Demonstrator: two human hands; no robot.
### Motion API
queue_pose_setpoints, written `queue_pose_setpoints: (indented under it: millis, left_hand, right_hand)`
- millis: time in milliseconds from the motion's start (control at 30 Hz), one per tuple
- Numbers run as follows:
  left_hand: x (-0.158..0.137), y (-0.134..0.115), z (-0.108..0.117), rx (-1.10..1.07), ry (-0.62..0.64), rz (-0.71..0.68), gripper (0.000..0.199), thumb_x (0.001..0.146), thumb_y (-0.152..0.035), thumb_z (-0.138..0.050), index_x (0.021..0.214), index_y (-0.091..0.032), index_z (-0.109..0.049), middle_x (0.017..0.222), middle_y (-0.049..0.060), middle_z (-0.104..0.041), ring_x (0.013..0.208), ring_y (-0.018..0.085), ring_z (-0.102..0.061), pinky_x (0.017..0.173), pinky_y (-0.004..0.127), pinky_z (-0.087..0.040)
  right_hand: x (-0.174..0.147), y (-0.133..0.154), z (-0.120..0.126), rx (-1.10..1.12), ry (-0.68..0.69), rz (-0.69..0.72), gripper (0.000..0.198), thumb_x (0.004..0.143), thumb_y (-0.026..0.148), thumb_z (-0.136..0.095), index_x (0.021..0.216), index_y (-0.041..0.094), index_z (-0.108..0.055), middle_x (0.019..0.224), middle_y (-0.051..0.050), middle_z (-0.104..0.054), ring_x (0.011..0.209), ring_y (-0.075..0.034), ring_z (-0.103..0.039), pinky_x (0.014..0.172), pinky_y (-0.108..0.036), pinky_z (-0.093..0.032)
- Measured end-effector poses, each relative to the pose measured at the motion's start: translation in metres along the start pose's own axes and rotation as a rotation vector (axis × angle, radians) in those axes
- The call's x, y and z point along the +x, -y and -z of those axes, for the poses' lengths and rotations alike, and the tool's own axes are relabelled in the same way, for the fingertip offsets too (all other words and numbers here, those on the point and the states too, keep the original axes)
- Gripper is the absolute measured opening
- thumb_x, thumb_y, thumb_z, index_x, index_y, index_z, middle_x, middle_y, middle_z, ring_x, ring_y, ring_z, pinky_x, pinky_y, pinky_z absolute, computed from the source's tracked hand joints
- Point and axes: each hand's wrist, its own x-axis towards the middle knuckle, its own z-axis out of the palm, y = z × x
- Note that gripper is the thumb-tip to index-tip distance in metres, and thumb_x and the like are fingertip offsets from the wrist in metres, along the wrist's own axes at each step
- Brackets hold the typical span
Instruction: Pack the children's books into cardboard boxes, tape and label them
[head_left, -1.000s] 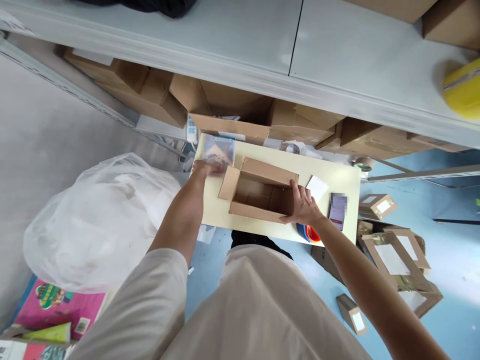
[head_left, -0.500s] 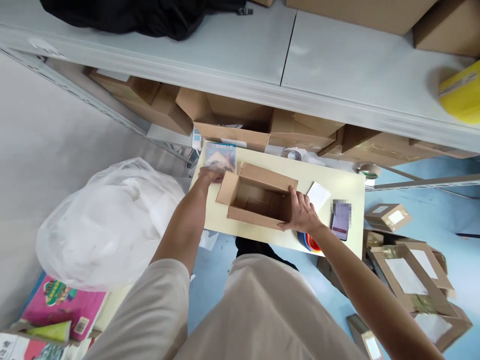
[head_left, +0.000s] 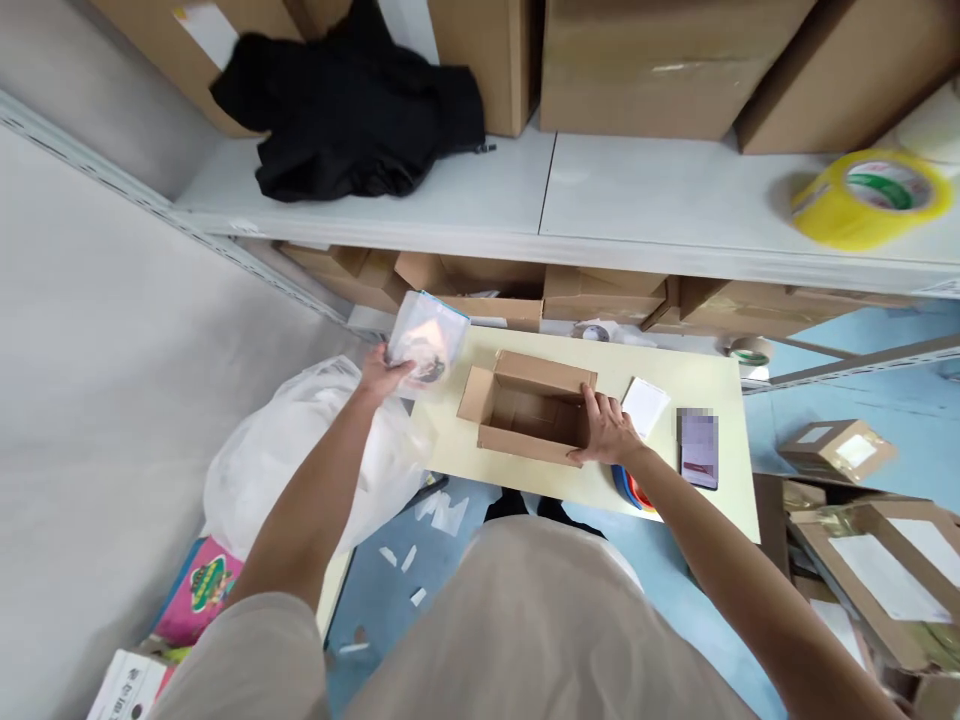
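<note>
My left hand (head_left: 386,372) grips the lower left edge of a plastic-wrapped book (head_left: 431,340), a flat piece with a picture cover and a blue top edge under a hazy film. It is held up over the table's left end. My right hand (head_left: 606,428) is closed on the right end of a small open cardboard box (head_left: 534,408), with fingers at the far corner and the thumb at the near one. The box stands on the pale yellow table (head_left: 450,440), its left flap folded outward. Its visible inside holds nothing I can make out.
Right of the box lie white papers (head_left: 645,405) and a phone (head_left: 697,450); a blue and red round item (head_left: 628,487) is partly behind my forearm. A white plastic bag (head_left: 300,450) bulges at left. A shelf (head_left: 480,215) with yellow tape (head_left: 870,200) runs above. Cartons (head_left: 874,570) crowd the right floor.
My left hand has lifted the book off the table, up and to the left. My right hand stays on the box. The view has shifted, showing more of the upper shelf.
</note>
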Motion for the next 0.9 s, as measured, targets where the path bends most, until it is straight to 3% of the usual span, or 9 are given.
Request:
queue_pose_setpoints:
  millis: [133, 233, 367, 500, 700, 900]
  left_hand:
    - [-0.011, -0.041, 0.058, 0.059, 0.115, -0.211, 0.049, 0.06, -0.033, -0.077, 0.101, -0.019, -0.057, 0.094, 0.003, -0.066, 0.088, 0.021, -0.063, 0.077, 0.03, -0.054]
    - [-0.024, -0.08, 0.06, 0.133, 0.236, -0.398, 0.048, 0.058, -0.036, -0.077, 0.099, -0.019, -0.058, 0.094, 0.001, -0.065, 0.09, 0.021, -0.062, 0.077, 0.028, -0.052]
    - [-0.044, -0.121, 0.011, 0.107, 0.53, -0.665, 0.048, 0.064, -0.038, -0.073, 0.103, -0.017, -0.057, 0.096, 0.002, -0.064, 0.085, 0.018, -0.062, 0.073, 0.027, -0.05]
    - [-0.054, -0.126, -0.048, 0.243, 0.668, -0.831, 0.038, 0.066, -0.033, -0.068, 0.099, -0.016, -0.058, 0.093, 0.002, -0.065, 0.079, 0.017, -0.061, 0.072, 0.028, -0.048]
    - [-0.048, -0.109, -0.09, 0.397, 0.796, -0.886, 0.04, 0.065, -0.029, -0.068, 0.102, -0.017, -0.059, 0.101, 0.005, -0.066, 0.091, 0.022, -0.062, 0.077, 0.03, -0.047]
    - [-0.05, -0.104, -0.118, 0.751, 0.882, -0.851, 0.045, 0.065, -0.029, -0.069, 0.109, -0.023, -0.061, 0.102, 0.003, -0.069, 0.093, 0.023, -0.064, 0.08, 0.029, -0.046]
  right_hand:
    - [-0.001, 0.001, 0.002, 0.006, -0.011, 0.005, 0.131, 0.055, 0.063, -0.069, 0.147, 0.023, 0.015, 0.13, -0.017, -0.042, 0.118, -0.039, -0.038, 0.089, -0.05, -0.038]
    - [-0.003, 0.002, 0.002, 0.015, -0.023, 0.008, 0.131, 0.054, 0.062, -0.071, 0.148, 0.023, 0.013, 0.132, -0.017, -0.041, 0.12, -0.038, -0.038, 0.091, -0.049, -0.037]
    - [-0.006, 0.003, 0.001, 0.037, -0.029, -0.016, 0.135, 0.05, 0.057, -0.076, 0.148, 0.023, 0.011, 0.135, -0.017, -0.039, 0.123, -0.038, -0.034, 0.094, -0.048, -0.035]
    - [-0.007, 0.004, -0.002, 0.08, -0.041, -0.063, 0.137, 0.047, 0.056, -0.079, 0.149, 0.022, 0.006, 0.136, -0.017, -0.037, 0.124, -0.038, -0.033, 0.095, -0.048, -0.035]
    - [-0.01, 0.0, -0.006, 0.164, -0.086, -0.084, 0.139, 0.045, 0.054, -0.081, 0.149, 0.021, 0.004, 0.136, -0.018, -0.039, 0.123, -0.038, -0.034, 0.094, -0.048, -0.036]
    - [-0.007, 0.001, -0.009, 0.204, -0.097, -0.1, 0.14, 0.044, 0.053, -0.082, 0.149, 0.023, 0.006, 0.138, -0.018, -0.036, 0.125, -0.039, -0.031, 0.094, -0.05, -0.036]
